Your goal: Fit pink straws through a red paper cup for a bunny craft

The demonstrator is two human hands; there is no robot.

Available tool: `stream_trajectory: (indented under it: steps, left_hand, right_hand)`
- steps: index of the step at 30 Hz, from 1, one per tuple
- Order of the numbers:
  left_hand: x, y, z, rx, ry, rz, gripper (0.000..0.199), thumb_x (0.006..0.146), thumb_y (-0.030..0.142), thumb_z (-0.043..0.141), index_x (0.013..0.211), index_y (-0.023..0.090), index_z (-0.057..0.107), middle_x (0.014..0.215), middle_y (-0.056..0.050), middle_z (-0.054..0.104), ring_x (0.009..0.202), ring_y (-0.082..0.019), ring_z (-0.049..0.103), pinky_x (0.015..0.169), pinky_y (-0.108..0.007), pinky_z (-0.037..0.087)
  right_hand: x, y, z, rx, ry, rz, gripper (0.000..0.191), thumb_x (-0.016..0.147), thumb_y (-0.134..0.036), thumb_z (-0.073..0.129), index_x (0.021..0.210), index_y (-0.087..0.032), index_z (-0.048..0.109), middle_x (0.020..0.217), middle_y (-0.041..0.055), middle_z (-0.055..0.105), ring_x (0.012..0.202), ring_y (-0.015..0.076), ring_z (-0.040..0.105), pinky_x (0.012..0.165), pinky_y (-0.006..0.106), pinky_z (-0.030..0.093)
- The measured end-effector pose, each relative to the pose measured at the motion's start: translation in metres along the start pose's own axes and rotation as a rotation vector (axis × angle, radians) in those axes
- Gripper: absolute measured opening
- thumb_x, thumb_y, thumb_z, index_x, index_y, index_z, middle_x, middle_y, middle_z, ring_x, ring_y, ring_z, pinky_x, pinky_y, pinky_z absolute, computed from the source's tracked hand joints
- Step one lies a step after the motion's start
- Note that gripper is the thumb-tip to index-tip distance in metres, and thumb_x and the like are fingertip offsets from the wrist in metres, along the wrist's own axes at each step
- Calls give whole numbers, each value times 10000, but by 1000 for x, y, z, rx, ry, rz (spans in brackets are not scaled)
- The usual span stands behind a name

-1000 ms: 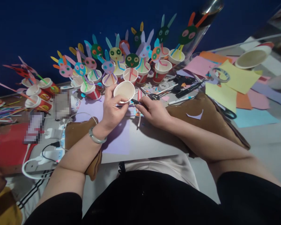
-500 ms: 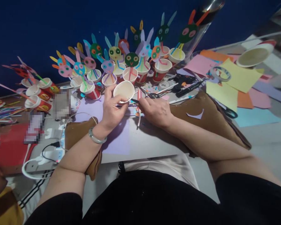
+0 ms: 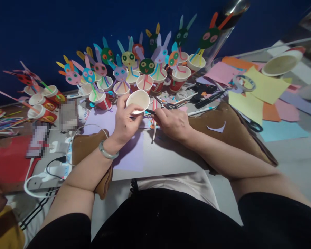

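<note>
Both pinch: left hand (image 3: 128, 121) a paper cup (image 3: 138, 100), right hand (image 3: 175, 123) a dark object (image 3: 150, 111), mostly hidden

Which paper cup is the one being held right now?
The pale-lined cup in the left hand, in front of the cups with long-eared paper figures. Unlike those, it is gripped and shows no figure in it.

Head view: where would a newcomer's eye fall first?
Likely on the rabbit-eared paper faces rising from paper cups along the blue wall. In front, the left hand holds another cup, the right hand a dark tool. Coloured sheets lie at right.
</note>
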State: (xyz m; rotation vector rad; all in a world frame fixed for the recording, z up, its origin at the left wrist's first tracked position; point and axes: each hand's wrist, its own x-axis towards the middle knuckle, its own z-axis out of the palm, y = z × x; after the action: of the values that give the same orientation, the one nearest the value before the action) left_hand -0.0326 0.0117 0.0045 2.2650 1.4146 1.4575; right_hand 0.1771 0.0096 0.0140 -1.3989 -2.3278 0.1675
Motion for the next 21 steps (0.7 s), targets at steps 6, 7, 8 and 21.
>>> stream_trajectory:
  steps: [6, 7, 8, 21]
  left_hand:
    - [4, -1, 3, -305, 40, -13, 1020, 856, 654, 736, 1623, 332, 146, 1423, -134, 536, 1353, -306, 577, 1211, -512, 434]
    - [4, -2, 4, -355, 39, -21, 949, 897, 690, 657, 1621, 346, 149, 1383, -123, 557, 1327, -291, 599, 1192, -501, 452]
    - [4, -3, 5, -396, 40, -31, 850, 945, 708, 562, 1614, 356, 174, 1348, -112, 572, 1299, -275, 619, 1172, -491, 470]
    - [8, -1, -1, -196, -34, -65, 881, 858, 485, 805, 1564, 323, 304, 1551, -137, 513, 1430, -295, 563, 1204, -478, 489]
  right_hand:
    - [7, 0, 0, 864, -200, 107, 391, 985, -569, 536, 827, -212, 513, 632, -34, 496, 566, 117, 401, 571, 259, 296]
    - [8, -1, 0, 1003, -246, 135, 422, 973, -605, 553, 814, -218, 494, 615, -51, 464, 546, 106, 369, 553, 253, 291]
    - [9, -1, 0, 1094, -273, 165, 447, 960, -636, 567, 813, -222, 485, 607, -61, 450, 535, 99, 347, 541, 250, 283]
    - [0, 7, -2, 353, 91, -42, 378, 1033, -516, 452, 1087, -195, 645, 771, 42, 658, 632, 173, 537, 623, 289, 343]
